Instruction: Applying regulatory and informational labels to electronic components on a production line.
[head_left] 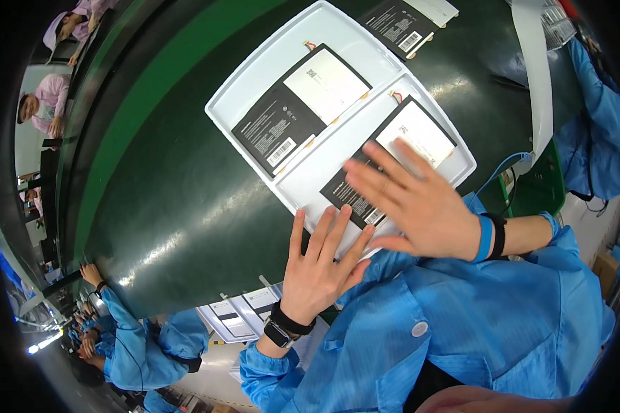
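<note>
A white two-compartment plastic tray (pixel 244 77) lies at an angle before me. In its near compartment is a flat battery pack (pixel 428 132) with a black and white face and a short coloured wire lead. My right hand (pixel 428 208), a little blurred, is spread flat over this pack and hides part of it; whether it presses on it I cannot tell. My left hand (pixel 318 272) has its fingers stretched out, the tips at the pack's near-left corner and the tray's edge. Another similar battery pack (pixel 272 124) rests in the far compartment.
The tray lies on a dark green work surface (pixel 179 213). Beyond its far right corner lies another flat black-and-white pack (pixel 396 29). A green crate (pixel 552 180) stands at the right, near a blue cord. More white trays (pixel 238 336) are at lower left. Several people work around.
</note>
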Demonstrator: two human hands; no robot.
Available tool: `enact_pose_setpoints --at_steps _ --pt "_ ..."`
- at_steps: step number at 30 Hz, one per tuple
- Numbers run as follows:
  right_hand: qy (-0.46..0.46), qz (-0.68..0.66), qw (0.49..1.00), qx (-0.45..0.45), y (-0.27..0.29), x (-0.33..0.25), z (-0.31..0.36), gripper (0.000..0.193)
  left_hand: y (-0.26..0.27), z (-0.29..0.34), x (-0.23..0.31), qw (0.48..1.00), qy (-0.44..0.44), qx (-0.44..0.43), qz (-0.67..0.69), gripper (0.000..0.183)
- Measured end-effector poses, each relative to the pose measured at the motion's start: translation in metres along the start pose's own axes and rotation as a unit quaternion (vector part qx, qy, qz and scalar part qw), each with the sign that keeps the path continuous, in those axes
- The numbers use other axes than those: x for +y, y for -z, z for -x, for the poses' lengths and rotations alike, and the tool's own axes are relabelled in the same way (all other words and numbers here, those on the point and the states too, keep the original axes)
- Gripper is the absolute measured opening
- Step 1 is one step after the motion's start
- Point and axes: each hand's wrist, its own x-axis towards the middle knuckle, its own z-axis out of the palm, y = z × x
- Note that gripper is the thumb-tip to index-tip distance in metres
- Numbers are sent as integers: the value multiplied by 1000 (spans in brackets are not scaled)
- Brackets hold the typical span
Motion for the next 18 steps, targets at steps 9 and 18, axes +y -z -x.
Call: enact_pose_setpoints --at_steps 9,18 --pt "41 -5 999 -32 -2 0 8 91 -1 0 1 1000 3 10 5 53" --pt "20 48 998 -31 18 24 36 86 1 1 5 1000 17 1 0 52"
